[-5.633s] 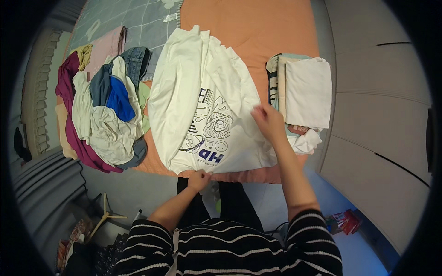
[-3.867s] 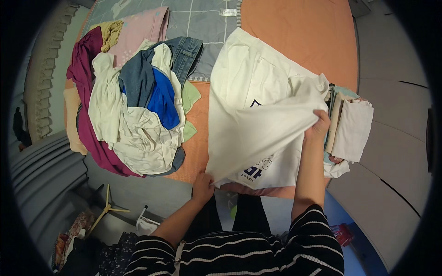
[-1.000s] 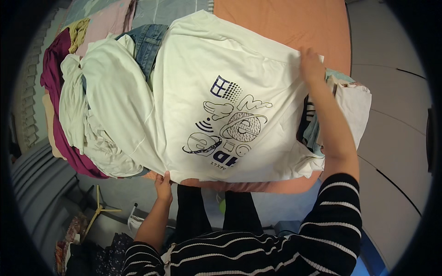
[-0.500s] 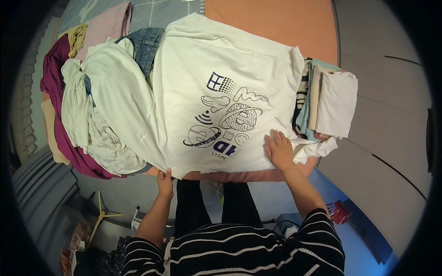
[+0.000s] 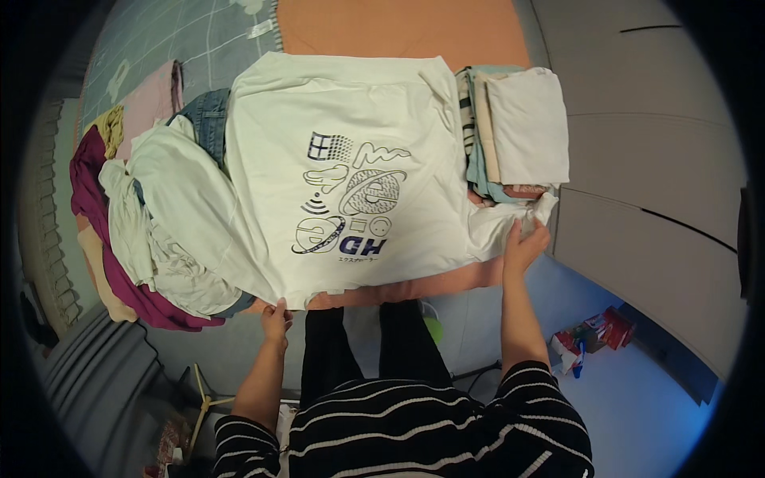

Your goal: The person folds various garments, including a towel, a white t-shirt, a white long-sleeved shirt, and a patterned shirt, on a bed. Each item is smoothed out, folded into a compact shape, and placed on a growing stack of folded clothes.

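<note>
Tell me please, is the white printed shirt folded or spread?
Spread. The white printed shirt lies opened out on the bed, its print facing up, one sleeve lying over the clothes pile.

One view: head cam, L of a side-by-side fisheye pair on the wearer's head, upright, unmirrored. Looks steeply down & a bit fwd onto the white cloth shirt w/ dark-blue print [image 5: 351,163], close, approx. mid-pic. The black knit top w/ white stripes [image 5: 414,426] comes in just below the shirt, so the viewpoint's above the wearer. Wide FOV: orange cloth bedding [image 5: 398,28] beyond the shirt, flat grey doors [image 5: 637,175] R of it, pleated grey curtain [image 5: 103,390] L & below; straight edges bow.
</note>
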Tool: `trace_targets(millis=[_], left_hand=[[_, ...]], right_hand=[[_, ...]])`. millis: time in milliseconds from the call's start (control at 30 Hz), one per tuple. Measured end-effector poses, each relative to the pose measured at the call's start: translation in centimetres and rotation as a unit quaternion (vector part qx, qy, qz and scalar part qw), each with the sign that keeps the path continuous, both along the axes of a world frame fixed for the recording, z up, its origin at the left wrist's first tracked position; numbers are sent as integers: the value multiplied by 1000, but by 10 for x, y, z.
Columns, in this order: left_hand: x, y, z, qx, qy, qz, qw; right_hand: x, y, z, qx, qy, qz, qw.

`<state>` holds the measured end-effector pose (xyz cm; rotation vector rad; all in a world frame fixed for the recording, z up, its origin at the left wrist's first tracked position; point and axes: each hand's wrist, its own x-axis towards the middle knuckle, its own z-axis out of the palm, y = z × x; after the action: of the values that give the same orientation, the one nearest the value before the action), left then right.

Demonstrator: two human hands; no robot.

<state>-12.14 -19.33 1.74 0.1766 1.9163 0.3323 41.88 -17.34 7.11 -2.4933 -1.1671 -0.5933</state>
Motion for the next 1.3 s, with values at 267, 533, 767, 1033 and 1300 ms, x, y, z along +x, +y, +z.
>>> trace_targets(millis=[267,533,767,1033,1300], left_hand=[[100,9,7,175,-93,-479,855],[306,4,-3,432,-75,-641,630],[371,3,21,341,66,-663,663],[311,-13,-20,364,-165,-493,773],[257,-17,-16,207,-269,-290,895]], right_hand=[[123,-16,-25,-78,290,-200,933],[127,-52,141,-95,307,-179,930],[63,-63,268,254,631,39,732],[41,8,261,267,651,233,672],[-70,268,191,89,602,244,755]])
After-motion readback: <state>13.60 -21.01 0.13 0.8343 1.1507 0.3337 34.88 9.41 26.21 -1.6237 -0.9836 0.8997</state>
